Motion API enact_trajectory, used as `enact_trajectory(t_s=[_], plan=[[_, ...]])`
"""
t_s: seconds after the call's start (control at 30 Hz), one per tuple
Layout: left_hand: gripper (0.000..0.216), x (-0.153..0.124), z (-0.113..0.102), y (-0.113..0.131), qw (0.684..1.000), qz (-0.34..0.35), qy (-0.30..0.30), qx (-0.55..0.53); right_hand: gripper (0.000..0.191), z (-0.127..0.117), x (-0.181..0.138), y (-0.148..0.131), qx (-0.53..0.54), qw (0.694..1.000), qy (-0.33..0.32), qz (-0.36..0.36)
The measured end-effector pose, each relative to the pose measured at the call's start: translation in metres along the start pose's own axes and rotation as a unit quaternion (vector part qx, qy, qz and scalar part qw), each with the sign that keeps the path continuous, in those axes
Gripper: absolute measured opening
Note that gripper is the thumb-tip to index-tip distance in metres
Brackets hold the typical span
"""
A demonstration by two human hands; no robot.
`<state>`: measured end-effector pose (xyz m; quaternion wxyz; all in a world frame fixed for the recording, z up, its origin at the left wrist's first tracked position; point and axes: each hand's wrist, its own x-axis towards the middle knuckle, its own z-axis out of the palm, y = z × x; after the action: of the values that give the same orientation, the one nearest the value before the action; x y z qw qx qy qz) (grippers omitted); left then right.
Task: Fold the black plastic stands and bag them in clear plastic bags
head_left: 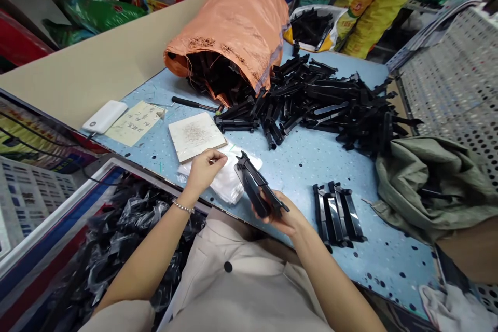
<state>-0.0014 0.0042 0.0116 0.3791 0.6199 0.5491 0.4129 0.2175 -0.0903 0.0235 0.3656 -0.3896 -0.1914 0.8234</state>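
Observation:
My right hand point(287, 216) is wrapped round several long black plastic parts point(254, 187), held together at a slant above the table's front edge. My left hand point(204, 170) is closed in a pinch just left of them; what sits between its fingertips, if anything, is too small to make out. Below and beside it lies a stack of clear plastic bags point(229, 187), partly under a square white board point(196, 136) with brown specks. To the right, a few matching black parts point(337, 213) lie side by side in a neat row.
An orange woven sack point(237, 26) spills a heap of black parts point(319, 96) over the blue table. A black-handled tool point(193, 104), a handwritten yellow note point(136, 123) and a white power bank point(105, 116) lie left. Green cloth point(436, 181) bounds the right; an open bag of wrapped parts point(128, 228) stands below left.

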Motion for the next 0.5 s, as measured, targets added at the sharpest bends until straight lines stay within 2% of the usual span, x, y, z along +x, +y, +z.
enact_trajectory(t_s=[0.07,0.17,0.23,0.3,0.37,0.43,0.5], plan=[[0.021,0.000,-0.001,-0.002,0.999,0.022,-0.016,0.024,0.025,-0.002,0.001,0.005,0.013,1.000,-0.020,0.019],[0.048,-0.004,-0.005,-0.003,0.990,0.082,-0.090,0.066,0.023,-0.008,0.006,0.010,0.058,0.995,-0.056,0.064],[0.059,-0.012,-0.007,0.002,0.979,0.130,-0.121,0.099,0.022,-0.013,0.012,0.012,0.103,0.987,-0.069,0.099],[0.064,-0.027,-0.005,0.011,0.961,0.191,-0.149,0.131,0.022,-0.019,0.020,0.015,0.130,0.983,-0.074,0.102],[0.067,-0.046,0.001,0.023,0.937,0.258,-0.195,0.133,0.021,-0.020,0.028,0.018,0.097,0.993,-0.042,0.049],[0.070,-0.065,0.009,0.035,0.915,0.295,-0.250,0.114,0.019,-0.014,0.031,0.022,-0.016,0.997,0.042,-0.059],[0.071,-0.080,0.015,0.047,0.910,0.286,-0.279,0.106,0.020,-0.003,0.026,0.025,-0.166,0.964,0.119,-0.169]])
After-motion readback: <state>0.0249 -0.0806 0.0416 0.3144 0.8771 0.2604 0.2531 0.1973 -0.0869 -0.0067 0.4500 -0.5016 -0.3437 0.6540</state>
